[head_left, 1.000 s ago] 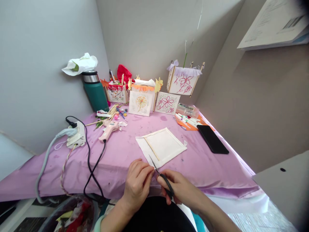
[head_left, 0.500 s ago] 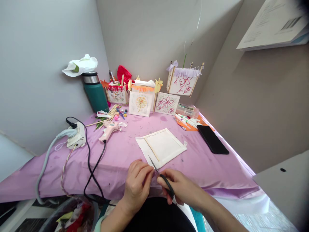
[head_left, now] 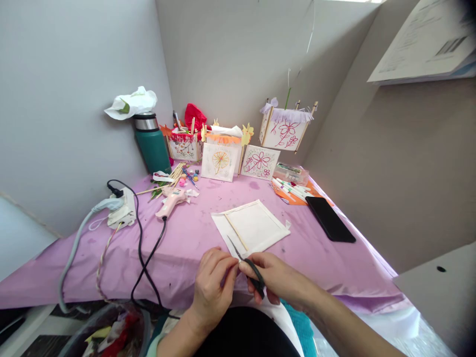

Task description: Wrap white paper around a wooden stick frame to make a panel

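My right hand [head_left: 266, 277] is wrapped round the black handles of a pair of scissors [head_left: 256, 278], whose blades point up and left over the near edge of a white sheet. My left hand [head_left: 215, 280] is closed in a pinch just left of the scissors, its fingertips close to the blades. What it pinches is too small to make out. Beyond both hands lies the white square panel [head_left: 256, 225], edged with folded strips, with a thin wooden stick [head_left: 235, 232] along its left side.
A pink glue gun [head_left: 173, 201] and a white power strip [head_left: 122, 210] with cords lie left. A green bottle [head_left: 151, 148] stands behind them. Decorated panels [head_left: 219, 162] and a lantern-like box [head_left: 285, 130] are at the back. Markers [head_left: 292, 187] and a black phone [head_left: 329, 218] lie right.
The scissors and my right hand have shifted slightly closer to my left fingertips. The whole view has tilted a little; objects on the table stay where they were.
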Motion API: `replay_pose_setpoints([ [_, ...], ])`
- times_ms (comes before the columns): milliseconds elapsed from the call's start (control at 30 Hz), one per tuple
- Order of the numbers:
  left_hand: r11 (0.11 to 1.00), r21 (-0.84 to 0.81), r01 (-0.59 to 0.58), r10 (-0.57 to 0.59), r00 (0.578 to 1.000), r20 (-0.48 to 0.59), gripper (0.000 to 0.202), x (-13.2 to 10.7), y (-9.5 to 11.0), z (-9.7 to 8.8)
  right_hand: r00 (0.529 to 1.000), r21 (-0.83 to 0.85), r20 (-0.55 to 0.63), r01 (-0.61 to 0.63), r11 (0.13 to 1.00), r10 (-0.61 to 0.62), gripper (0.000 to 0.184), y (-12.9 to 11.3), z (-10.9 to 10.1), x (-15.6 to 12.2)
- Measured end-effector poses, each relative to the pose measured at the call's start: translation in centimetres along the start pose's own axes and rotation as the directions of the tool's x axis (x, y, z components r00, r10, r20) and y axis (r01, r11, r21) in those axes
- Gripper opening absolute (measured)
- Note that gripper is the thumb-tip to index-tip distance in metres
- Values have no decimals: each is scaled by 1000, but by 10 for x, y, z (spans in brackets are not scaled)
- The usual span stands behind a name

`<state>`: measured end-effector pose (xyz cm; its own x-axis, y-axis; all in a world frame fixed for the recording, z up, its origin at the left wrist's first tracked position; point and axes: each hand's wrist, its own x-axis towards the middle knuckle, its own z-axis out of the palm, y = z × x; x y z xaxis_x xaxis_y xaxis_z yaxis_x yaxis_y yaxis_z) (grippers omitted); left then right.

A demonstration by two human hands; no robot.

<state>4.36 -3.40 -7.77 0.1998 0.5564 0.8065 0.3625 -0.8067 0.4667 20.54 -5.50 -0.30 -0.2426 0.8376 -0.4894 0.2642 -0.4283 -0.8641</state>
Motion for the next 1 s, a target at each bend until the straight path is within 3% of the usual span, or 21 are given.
replay_pose_setpoints([
  [267, 1000, -14, 6, -6, 1000, 8, 19, 1, -1, 0, 1000, -15, -7, -3, 1000, 3, 39, -4, -1, 4],
  [600, 1000, -17, 17, -17, 1000, -1, 19, 2, 1, 0, 997, -58, -62, -48, 997, 45, 24, -10, 2, 5],
  [800, 999, -18, 31, -31, 999, -13, 18, 1, 0, 0, 1000, -31, -5, -24, 999, 24, 37, -13, -1, 2],
  [1000, 998, -30, 52, -53, 999, -13, 19, 0, 0, -1, 999, -17, 31, -39, 999, 39, 37, -9, -6, 1],
])
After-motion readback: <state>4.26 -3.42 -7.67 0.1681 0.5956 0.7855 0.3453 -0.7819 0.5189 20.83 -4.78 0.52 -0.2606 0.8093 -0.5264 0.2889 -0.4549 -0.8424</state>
